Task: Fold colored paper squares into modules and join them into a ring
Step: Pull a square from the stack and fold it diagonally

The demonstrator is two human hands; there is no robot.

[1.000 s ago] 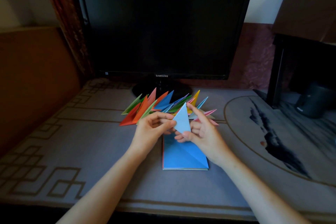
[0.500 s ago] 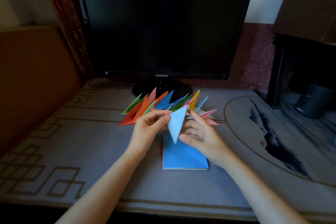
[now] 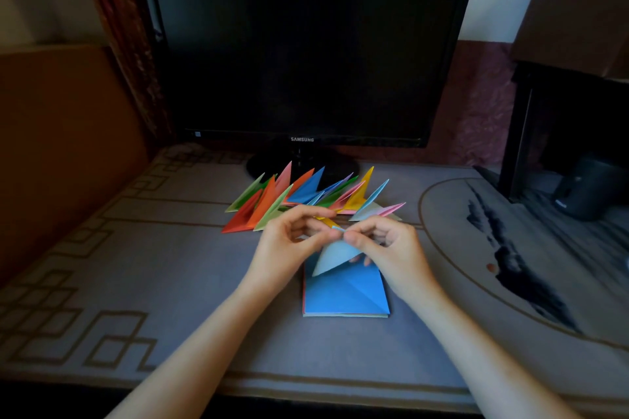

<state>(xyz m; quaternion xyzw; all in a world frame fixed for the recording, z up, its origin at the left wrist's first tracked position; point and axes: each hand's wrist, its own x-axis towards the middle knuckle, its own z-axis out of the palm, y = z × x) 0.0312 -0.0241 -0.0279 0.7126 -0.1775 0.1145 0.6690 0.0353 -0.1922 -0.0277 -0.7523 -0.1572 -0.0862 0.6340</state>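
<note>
Left hand (image 3: 289, 243) and right hand (image 3: 394, 250) pinch a pale-blue module (image 3: 335, 257) over the paper stack (image 3: 343, 301), before folded modules (image 3: 299, 192).

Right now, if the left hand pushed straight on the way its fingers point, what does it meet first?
The left hand points rightward: first the pale blue folded paper triangle both hands pinch, then probably the right hand, just behind it.

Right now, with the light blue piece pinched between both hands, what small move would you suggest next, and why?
Probably sharpen the fold: slide the right hand along the top edge while the left hand holds. Both pinch the light blue piece at its top, close together, and it hangs above the paper stack, not yet among the folded modules behind.
</note>
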